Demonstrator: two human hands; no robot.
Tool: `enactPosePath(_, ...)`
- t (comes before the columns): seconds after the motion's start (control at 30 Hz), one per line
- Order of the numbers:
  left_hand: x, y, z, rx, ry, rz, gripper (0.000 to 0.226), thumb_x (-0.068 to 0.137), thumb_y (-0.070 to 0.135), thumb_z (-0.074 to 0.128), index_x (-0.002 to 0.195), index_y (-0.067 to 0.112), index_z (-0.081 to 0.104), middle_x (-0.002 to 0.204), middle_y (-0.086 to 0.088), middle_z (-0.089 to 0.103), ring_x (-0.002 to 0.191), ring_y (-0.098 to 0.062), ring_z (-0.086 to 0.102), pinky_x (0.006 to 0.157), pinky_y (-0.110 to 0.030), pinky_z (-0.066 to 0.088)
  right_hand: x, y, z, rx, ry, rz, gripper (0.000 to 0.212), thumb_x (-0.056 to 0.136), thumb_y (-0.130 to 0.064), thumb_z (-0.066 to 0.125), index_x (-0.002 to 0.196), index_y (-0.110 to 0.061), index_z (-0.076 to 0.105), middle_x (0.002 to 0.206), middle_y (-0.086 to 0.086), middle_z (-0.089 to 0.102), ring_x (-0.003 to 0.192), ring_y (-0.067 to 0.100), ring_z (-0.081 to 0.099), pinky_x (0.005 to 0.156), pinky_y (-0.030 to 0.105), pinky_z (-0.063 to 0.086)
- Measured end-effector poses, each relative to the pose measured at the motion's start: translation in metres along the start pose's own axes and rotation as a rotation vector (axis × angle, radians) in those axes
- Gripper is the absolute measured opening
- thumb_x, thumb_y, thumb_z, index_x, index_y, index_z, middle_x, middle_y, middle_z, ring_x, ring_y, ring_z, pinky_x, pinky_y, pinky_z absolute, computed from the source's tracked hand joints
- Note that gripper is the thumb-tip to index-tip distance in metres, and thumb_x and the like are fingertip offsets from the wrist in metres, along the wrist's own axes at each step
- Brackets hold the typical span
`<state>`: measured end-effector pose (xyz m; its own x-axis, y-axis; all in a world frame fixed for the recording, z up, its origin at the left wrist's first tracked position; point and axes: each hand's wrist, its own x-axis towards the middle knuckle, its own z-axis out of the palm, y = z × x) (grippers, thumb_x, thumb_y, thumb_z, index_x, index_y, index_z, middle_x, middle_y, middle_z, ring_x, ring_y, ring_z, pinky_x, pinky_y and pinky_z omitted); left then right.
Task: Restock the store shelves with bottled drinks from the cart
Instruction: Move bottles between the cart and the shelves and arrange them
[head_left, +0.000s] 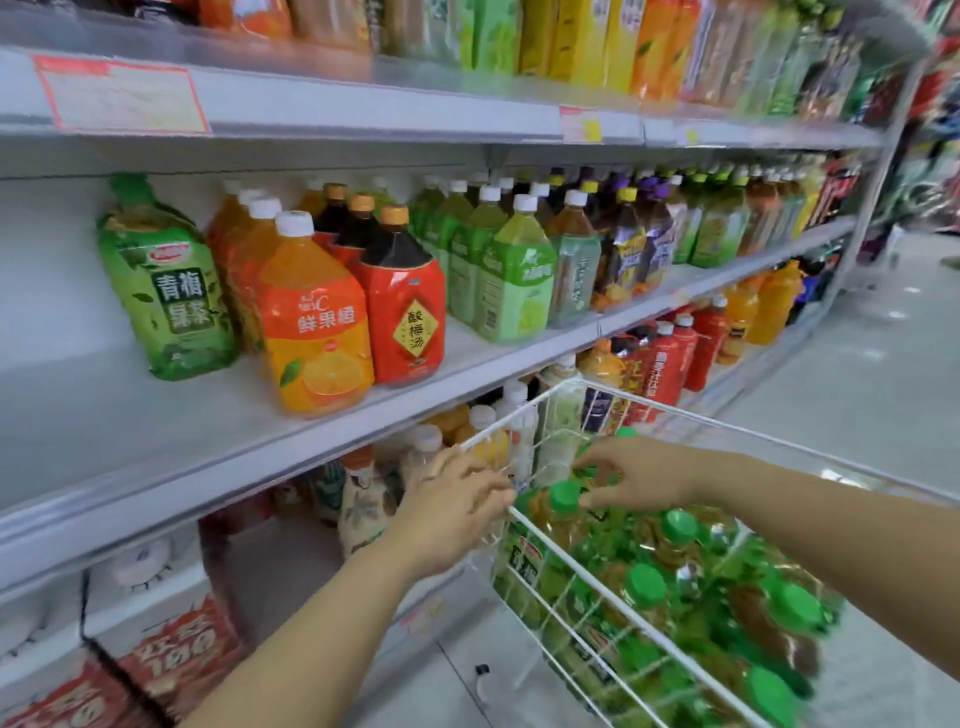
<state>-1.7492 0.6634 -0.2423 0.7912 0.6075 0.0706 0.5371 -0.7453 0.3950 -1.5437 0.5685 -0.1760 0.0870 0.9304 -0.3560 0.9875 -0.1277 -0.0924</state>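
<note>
A white wire cart (540, 582) at the lower right holds several green-capped tea bottles (675, 571). My right hand (639, 475) reaches into the cart's far corner, fingers spread over the green cap (565, 493) of one bottle, touching it without a closed grip. My left hand (447, 506) rests at the cart's near rim, fingers curled toward the wire. On the middle shelf (156, 441) a lone green tea bottle (166, 280) stands tilted at the left, with bare shelf space to its left and in front.
To the right of the green bottle stand orange juice bottles (314, 317), red plum drink bottles (402, 306) and rows of green tea. Full shelves run above and below. A red-printed carton (176, 654) sits at floor level. Open aisle floor (857, 389) lies to the right.
</note>
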Motion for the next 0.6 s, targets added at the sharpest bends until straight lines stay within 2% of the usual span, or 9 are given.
enactPosePath(0.07, 0.002, -0.006, 0.005, -0.052, -0.003, -0.017, 0.036, 0.096, 0.049, 0.034, 0.121, 0.034, 0.055, 0.125, 0.011, 0.043, 0.127, -0.015, 0.031, 0.109, -0.036, 0.023, 0.008, -0.011, 0.012, 0.080, 0.020, -0.036, 0.061, 0.088, -0.051, 0.053, 0.139, -0.021, 0.038, 0.135, 0.005, 0.051, 0.117, 0.021, 0.051, 0.091, 0.024, 0.037)
enactPosePath(0.13, 0.003, -0.009, 0.006, -0.081, -0.018, -0.029, 0.036, 0.095, 0.052, 0.034, 0.118, 0.036, 0.056, 0.120, 0.013, 0.041, 0.117, -0.013, 0.040, 0.102, -0.043, 0.033, 0.017, -0.024, 0.024, 0.060, 0.056, -0.056, 0.053, 0.088, -0.050, 0.055, 0.131, -0.021, 0.043, 0.127, 0.005, 0.055, 0.113, 0.023, 0.054, 0.085, 0.027, 0.040)
enactPosePath(0.23, 0.004, -0.009, 0.003, -0.066, -0.052, -0.028, 0.035, 0.095, 0.054, 0.033, 0.118, 0.037, 0.054, 0.115, 0.016, 0.036, 0.113, -0.012, 0.042, 0.098, -0.043, 0.035, 0.026, -0.034, 0.033, -0.070, 0.146, -0.034, 0.041, 0.089, -0.046, 0.054, 0.115, -0.018, 0.042, 0.107, 0.006, 0.060, 0.094, 0.025, 0.058, 0.070, 0.032, 0.043)
enactPosePath(0.37, 0.001, -0.009, 0.004, -0.091, -0.074, -0.032, 0.041, 0.095, 0.055, 0.029, 0.128, 0.039, 0.047, 0.132, 0.010, 0.036, 0.122, -0.013, 0.037, 0.101, -0.042, 0.032, 0.023, -0.030, 0.031, -0.145, 0.217, -0.047, 0.029, 0.090, -0.048, 0.050, 0.097, -0.024, 0.035, 0.084, 0.000, 0.053, 0.076, 0.020, 0.051, 0.065, 0.032, 0.043)
enactPosePath(0.5, -0.001, -0.008, 0.002, -0.079, -0.068, -0.055, 0.056, 0.092, 0.060, 0.029, 0.144, 0.038, 0.024, 0.146, 0.007, 0.031, 0.137, -0.021, 0.023, 0.108, -0.046, 0.026, 0.009, -0.033, 0.000, -0.057, 0.428, -0.073, 0.022, 0.091, -0.042, 0.051, 0.090, -0.024, 0.040, 0.078, -0.005, 0.049, 0.073, 0.018, 0.050, 0.068, 0.035, 0.046)
enactPosePath(0.6, -0.006, 0.005, -0.016, -0.312, 0.019, -0.003, 0.068, 0.090, 0.057, 0.043, 0.147, 0.036, 0.013, 0.150, 0.006, 0.029, 0.140, -0.018, 0.018, 0.111, -0.036, 0.022, -0.012, -0.039, -0.041, 0.029, 0.647, -0.144, 0.018, 0.088, -0.035, 0.057, 0.086, -0.024, 0.043, 0.077, -0.008, 0.047, 0.068, 0.016, 0.047, 0.062, 0.031, 0.037)
